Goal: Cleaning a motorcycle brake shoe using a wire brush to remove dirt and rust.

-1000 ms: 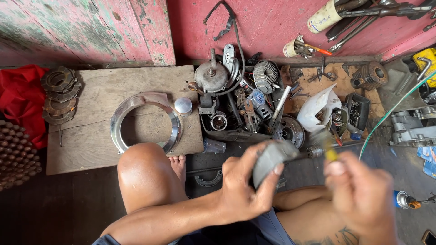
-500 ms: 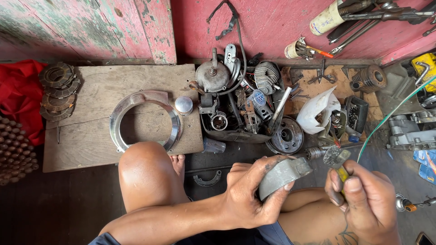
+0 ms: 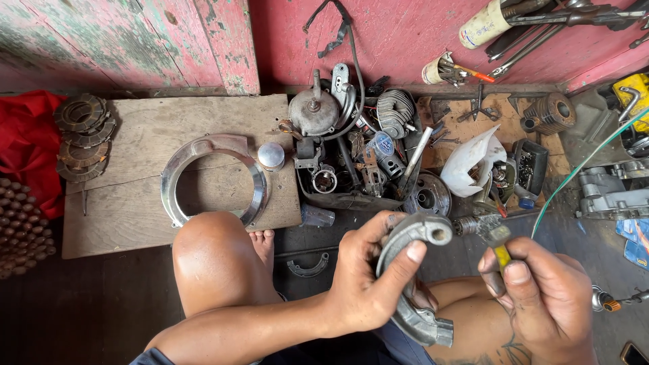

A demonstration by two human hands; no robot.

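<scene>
Grey curved metal piece (image 3: 412, 270) sits tight in the left hand (image 3: 368, 287). Right hand (image 3: 541, 304) squeezes a small yellow-handled tool (image 3: 499, 249) just beside the piece's top end.

Packages and labels among the workshop clutter

A white plastic bag (image 3: 475, 165) lies crumpled right of the parts tray; a cream labelled tube (image 3: 484, 26) leans on the far pink wall, a taped roll (image 3: 435, 69) below it; blue printed packets (image 3: 635, 242) lie at the far right edge.
</scene>
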